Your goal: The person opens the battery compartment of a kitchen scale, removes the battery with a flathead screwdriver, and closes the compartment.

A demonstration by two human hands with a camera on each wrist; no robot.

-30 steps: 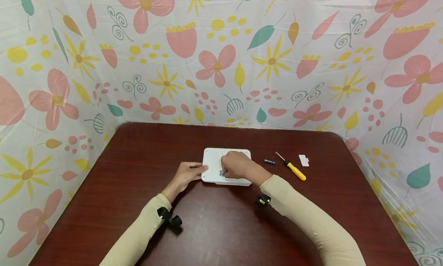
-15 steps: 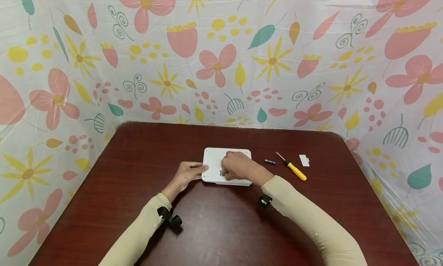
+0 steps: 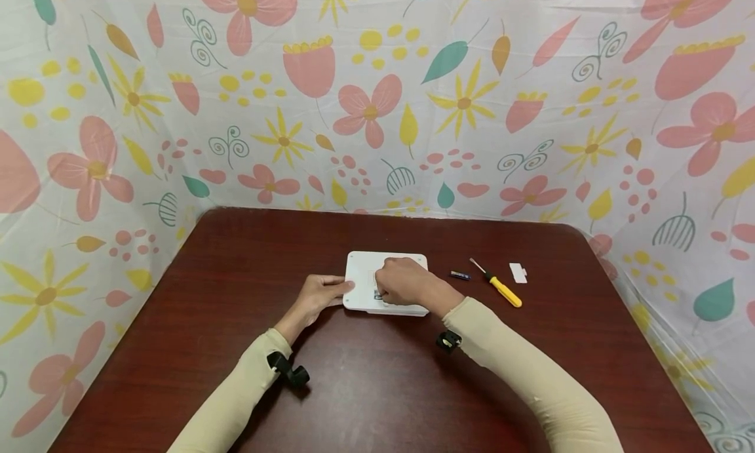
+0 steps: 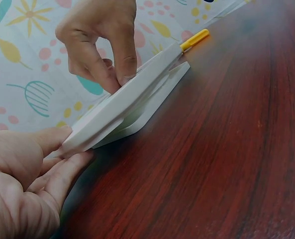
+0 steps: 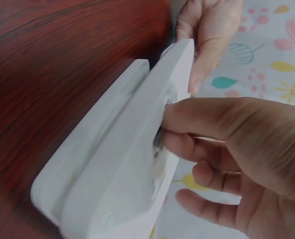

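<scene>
**A:** At table centre I've got the flat white plastic slab with rounded corners (image 3: pixel 361 276), lying underside up on the dark red wood-grain table (image 3: pixel 248 348). Anything different from a second back?

**B:** Barely. Right hand (image 3: pixel 403 282) sits on the same spot over the slab's middle, left hand (image 3: pixel 321 293) on the same left edge. Right sleeve shifted a hair, nothing else. I read that as fiddly work at the recess going on in place, not a new step.

**A:** Hand states?

**B:** Left: thumb on top, fingers under the edge, pinching it steady, clearest in the left wrist view (image 4: pixel 33 179). Right: fingertips (image 5: pixel 174 113) curled into the little opening in the slab. I can't tell whether they pinch anything inside.

**A:** What do wrist views add?

**B:** Right wrist view shows the slab's stepped double-layer edge (image 5: pixel 112 149) and fingers poking into the recess; head view hides that under the knuckles. Head view alone shows the small dark cylindrical battery (image 3: pixel 460 275), yellow-handled screwdriver (image 3: pixel 497 284) and small white plastic cover piece (image 3: pixel 518 273), all loose to the slab's right.
</scene>
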